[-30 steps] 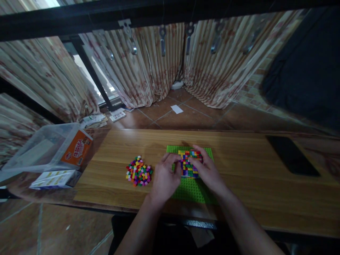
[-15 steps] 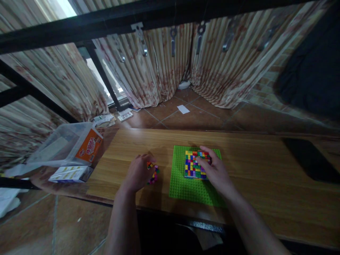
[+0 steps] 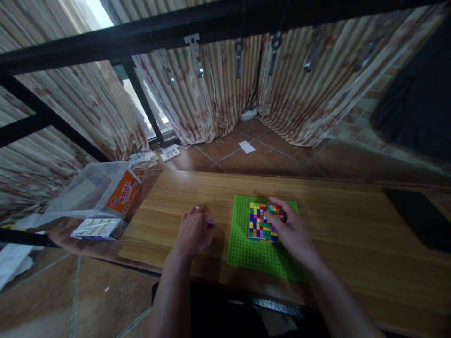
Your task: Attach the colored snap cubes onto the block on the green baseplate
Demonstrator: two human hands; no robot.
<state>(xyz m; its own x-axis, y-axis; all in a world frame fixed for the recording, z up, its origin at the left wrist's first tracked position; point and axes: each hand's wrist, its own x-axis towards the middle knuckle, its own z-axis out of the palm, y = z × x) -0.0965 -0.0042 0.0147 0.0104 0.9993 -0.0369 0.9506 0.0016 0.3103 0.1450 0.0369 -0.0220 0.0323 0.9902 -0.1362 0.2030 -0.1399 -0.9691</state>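
Green board [image 3: 243,253] lies on the counter [image 3: 169,192], beneath the right hand [image 3: 292,228], which grips a multicoloured brick block [image 3: 258,223] on it; uneven pressure could skew the block. Left hand [image 3: 195,232] curls over loose bricks [image 3: 210,225], its grip hidden; a sideways sweep could scatter them.

left hand [image 3: 195,232]: bare | right hand [image 3: 291,231]: bare | forearms [image 3: 169,291]: bare, tapering | lap clothing [image 3: 214,305]: dark, plain
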